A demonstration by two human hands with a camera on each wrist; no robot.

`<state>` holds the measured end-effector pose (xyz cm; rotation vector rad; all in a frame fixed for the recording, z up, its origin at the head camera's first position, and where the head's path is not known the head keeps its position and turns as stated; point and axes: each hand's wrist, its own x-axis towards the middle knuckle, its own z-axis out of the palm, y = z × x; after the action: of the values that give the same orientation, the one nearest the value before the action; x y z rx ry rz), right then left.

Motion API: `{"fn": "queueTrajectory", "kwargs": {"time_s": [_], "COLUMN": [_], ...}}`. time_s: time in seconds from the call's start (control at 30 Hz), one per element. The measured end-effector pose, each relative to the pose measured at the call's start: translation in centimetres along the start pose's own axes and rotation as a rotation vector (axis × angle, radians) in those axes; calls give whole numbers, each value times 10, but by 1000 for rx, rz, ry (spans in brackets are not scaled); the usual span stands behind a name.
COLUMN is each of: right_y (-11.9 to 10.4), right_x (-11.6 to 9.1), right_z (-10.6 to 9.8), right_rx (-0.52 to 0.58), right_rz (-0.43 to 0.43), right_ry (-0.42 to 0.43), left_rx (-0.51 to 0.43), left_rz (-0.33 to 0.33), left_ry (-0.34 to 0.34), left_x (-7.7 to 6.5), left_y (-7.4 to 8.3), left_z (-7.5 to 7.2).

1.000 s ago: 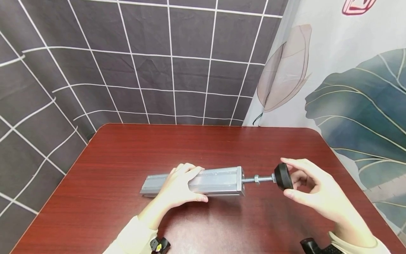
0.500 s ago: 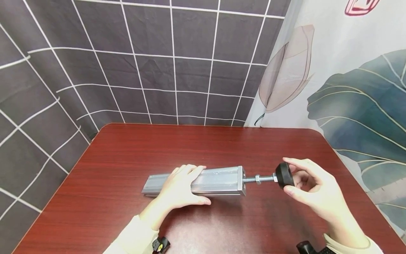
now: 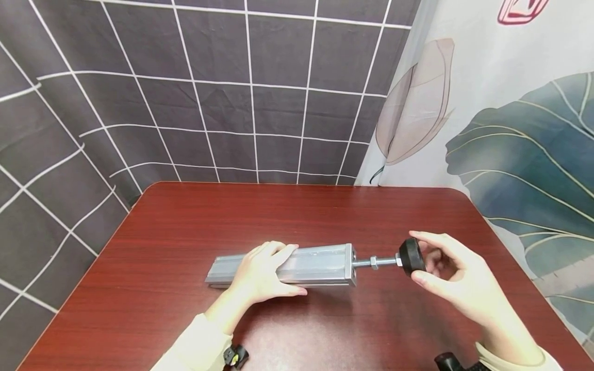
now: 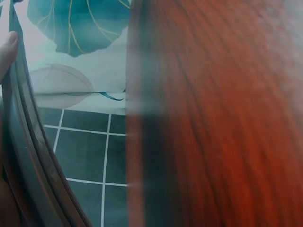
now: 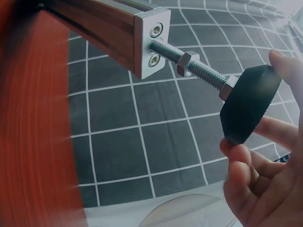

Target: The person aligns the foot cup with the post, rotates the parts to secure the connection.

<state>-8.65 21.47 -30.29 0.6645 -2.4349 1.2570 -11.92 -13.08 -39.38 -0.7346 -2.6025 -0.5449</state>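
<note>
Over there both arms (image 3: 197, 342) reach forward, the person's left hand (image 3: 261, 273) gripping palm-down with thumb spread, the right hand (image 3: 464, 275) pinching between thumb and fingertips, some fingers bent inward.

There are 2 hands (image 3: 261, 274), 1 bar (image 3: 317, 264), 1 rod (image 5: 207, 75), 2 nuts (image 5: 188, 64), 2 screws (image 5: 156, 30) and 1 black foot (image 5: 248, 104).

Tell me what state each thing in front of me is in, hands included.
Metal bar: held crosswise; contact with the table unclear.
Left hand: gripping the bar.
Threaded rod: joined to the bar's end, thread exposed.
Middle nut: partway along the rod.
Black foot: on the rod's outer end.
Right hand: pinching the foot's rim.
</note>
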Motion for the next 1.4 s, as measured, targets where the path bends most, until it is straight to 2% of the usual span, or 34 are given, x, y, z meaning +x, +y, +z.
{"fn": "queueTrajectory", "kwargs": {"time_s": [0.27,0.37,0.43,0.63,0.77,0.87,1.0,1.13,1.23,1.4], "right_y": [7,10,11,12,11,10,9,9,11,14], "right_x": [0,0,-1,-3,0,3,6,9,9,9], "right_z": [-7,-12,-13,-13,-11,-11,-15,-18,-20,-19], "right_rx": [-11,44,119,193,230,177,10,-32,-46,3], "right_rz": [-134,-167,-168,-170,-211,-272,-368,-460,-455,-373], "right_ry": [-126,-180,-202,-201,-177,-170,-162,-175,-190,-189], "left_rx": [-25,-25,-18,16,13,-1,-22,-24,-15,-7], "left_rz": [-5,-6,-6,61,106,120,138,151,158,150], "left_ry": [12,7,11,119,176,193,207,211,209,190], "left_x": [2,2,1,0,1,2,3,3,4,5], "left_y": [1,1,0,-2,-3,-4,-6,-6,-5,-4], "left_z": [-4,-5,-5,-4,-3,-3,-2,-2,-3,-5]}}
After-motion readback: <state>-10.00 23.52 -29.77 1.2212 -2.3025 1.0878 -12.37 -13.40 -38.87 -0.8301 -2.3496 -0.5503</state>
